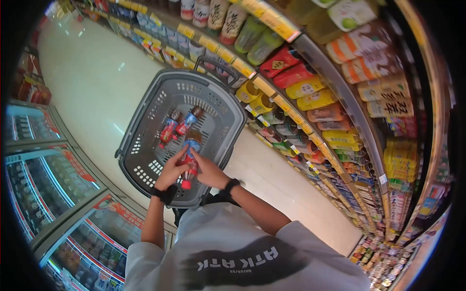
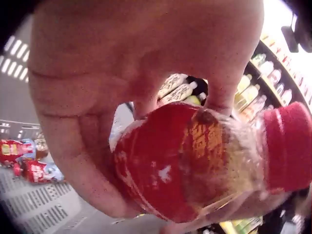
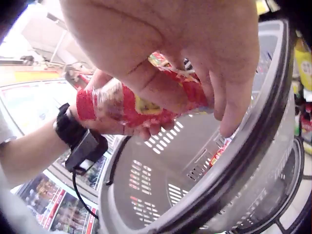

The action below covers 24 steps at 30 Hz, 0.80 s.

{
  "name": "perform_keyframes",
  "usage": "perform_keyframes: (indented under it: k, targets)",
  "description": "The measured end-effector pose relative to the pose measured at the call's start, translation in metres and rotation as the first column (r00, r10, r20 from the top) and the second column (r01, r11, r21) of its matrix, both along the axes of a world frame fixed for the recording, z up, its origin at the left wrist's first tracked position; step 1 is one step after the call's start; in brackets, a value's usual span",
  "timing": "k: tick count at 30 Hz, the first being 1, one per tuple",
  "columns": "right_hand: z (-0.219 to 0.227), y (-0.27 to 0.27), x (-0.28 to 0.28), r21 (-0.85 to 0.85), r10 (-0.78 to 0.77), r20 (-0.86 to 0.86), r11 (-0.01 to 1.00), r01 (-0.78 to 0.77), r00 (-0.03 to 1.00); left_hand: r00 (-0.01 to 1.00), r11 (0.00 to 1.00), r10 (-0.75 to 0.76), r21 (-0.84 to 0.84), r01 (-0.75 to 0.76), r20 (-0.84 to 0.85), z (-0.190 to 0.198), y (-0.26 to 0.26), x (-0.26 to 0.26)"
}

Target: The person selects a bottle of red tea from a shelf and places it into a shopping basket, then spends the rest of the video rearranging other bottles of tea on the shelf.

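Over the grey basket (image 1: 138, 104), both hands hold one drink bottle (image 1: 191, 167) with a red cap, a red label and a blue section. Its cap points back toward the person's body. My left hand (image 1: 171, 173) grips it from the left, and the left wrist view shows the fingers and thumb around the red label. From the other side my right hand (image 1: 209, 172) grips the same bottle, thumb along the label in the right wrist view. Two similar bottles lie in the basket: one bottle (image 1: 168, 130) on the left, another bottle (image 1: 190, 121) beside it.
A long shelf (image 1: 286, 106) of bottled drinks with yellow price strips runs along the right. Glass-door coolers (image 1: 53, 194) line the left side. Pale floor (image 1: 92, 87) shows between them. The basket's handle (image 1: 218, 65) leans at its far end, toward the shelf.
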State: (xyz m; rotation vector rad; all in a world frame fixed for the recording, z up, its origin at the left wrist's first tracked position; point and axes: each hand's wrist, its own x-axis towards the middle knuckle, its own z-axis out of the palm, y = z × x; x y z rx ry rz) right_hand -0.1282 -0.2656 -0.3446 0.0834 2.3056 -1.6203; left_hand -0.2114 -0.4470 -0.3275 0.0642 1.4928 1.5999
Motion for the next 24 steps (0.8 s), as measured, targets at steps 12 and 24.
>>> perform_keyframes:
  k: [12,24]
  targets:
    - [0.177,0.121,0.206,0.347,-0.379,-0.514,0.728,0.591,0.769,0.815,0.817,-0.446,0.539,0.203,0.370,0.174,0.123,0.137]
    - [0.246,0.223,0.348,-0.504,-0.769,-0.176,0.606,0.615,0.614,0.626,0.633,-0.623,0.167,0.756,-0.469,0.283,0.333,0.223]
